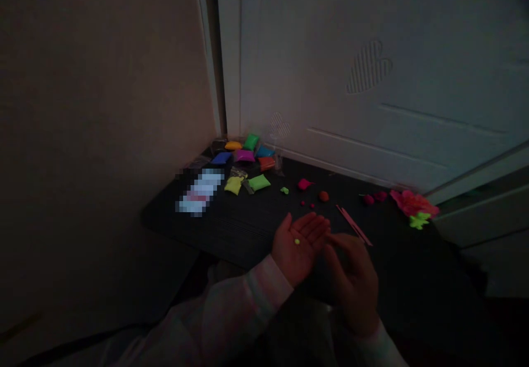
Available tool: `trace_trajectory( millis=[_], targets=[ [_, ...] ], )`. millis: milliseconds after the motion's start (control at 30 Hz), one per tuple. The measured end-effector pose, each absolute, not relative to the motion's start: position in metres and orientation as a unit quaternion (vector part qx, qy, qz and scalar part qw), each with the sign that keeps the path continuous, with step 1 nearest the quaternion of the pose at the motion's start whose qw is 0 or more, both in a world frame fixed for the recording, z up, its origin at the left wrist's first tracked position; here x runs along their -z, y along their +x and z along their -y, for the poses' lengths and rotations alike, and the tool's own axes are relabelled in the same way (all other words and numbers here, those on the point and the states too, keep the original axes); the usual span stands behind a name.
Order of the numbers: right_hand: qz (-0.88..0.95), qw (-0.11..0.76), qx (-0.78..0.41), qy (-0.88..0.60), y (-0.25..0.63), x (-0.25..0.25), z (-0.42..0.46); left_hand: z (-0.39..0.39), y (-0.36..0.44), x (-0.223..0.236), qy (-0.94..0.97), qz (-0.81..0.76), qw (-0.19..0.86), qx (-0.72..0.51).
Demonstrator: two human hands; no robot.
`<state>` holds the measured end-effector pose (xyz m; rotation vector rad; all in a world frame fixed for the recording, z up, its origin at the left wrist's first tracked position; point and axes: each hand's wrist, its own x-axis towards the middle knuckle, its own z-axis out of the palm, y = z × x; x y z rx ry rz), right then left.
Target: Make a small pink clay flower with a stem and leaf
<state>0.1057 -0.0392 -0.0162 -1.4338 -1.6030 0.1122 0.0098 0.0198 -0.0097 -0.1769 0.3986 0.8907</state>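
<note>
My left hand (pixel 300 247) lies palm up over the dark table (pixel 231 229), fingers stretched out, with a tiny yellow-green clay ball (pixel 297 241) resting on the palm. My right hand (pixel 353 279) hovers just to its right, back towards me, fingers loosely bent near the left fingertips; I cannot see anything in it. Two thin pink sticks (pixel 354 225) lie on the table just beyond the right hand. The scene is very dim.
Several coloured clay packets (pixel 248 157) are heaped at the table's far left corner, with small clay bits (pixel 305 184) nearby. A pink clay flower with a green piece (pixel 414 206) sits at the right. A white door (pixel 372 69) rises behind; a wall stands on the left.
</note>
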Motion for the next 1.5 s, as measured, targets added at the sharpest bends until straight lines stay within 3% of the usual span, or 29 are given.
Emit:
trace_trajectory(
  millis=[200, 400, 1067, 1167, 1300, 1500],
  targets=[
    [0.704, 0.357, -0.063, -0.611, 0.098, 0.019, 0.035, -0.023, 0.010, 0.012, -0.055, -0.233, 0.858, -0.454],
    [0.723, 0.294, -0.047, -0.624, 0.092, 0.014, 0.025, -0.025, 0.010, 0.013, -0.010, -0.246, 0.851, -0.465],
    [0.691, 0.402, -0.207, -0.564, 0.093, -0.012, 0.040, -0.013, -0.005, -0.016, 0.188, -0.190, 0.814, -0.515],
    [0.684, 0.390, -0.196, -0.585, 0.108, -0.005, 0.033, -0.035, -0.019, -0.009, 0.261, -0.239, 0.751, -0.558],
    [0.689, 0.348, -0.179, -0.610, 0.134, 0.014, 0.007, -0.074, -0.044, -0.006, 0.448, -0.334, 0.590, -0.582],
    [0.738, 0.258, -0.160, -0.603, 0.149, 0.038, -0.038, -0.108, -0.035, 0.003, 0.788, -0.396, 0.284, -0.376]
  ],
)
